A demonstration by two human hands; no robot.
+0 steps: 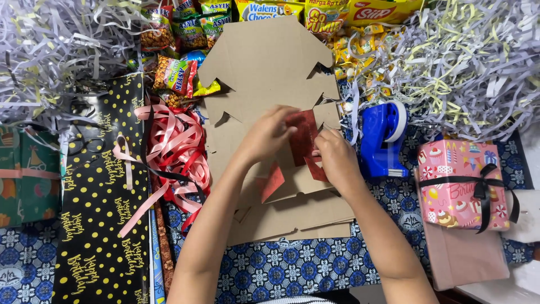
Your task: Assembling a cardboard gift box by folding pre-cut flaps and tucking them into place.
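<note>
Left hand (269, 137) and right hand (336, 159) are pinching, fingers closed, a dark red paper piece (304, 139) | over flat brown cardboard box blank (264, 67) | risk: paper possibly tearing from opposed pulling.

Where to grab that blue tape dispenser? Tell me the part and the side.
Probably take the blue tape dispenser around its narrow middle body, coming from above with fingers on its left and right flanks. It lies flat, clear of both hands, with shredded paper crowding its far end and the wrapped pink gift box to its right.
</note>
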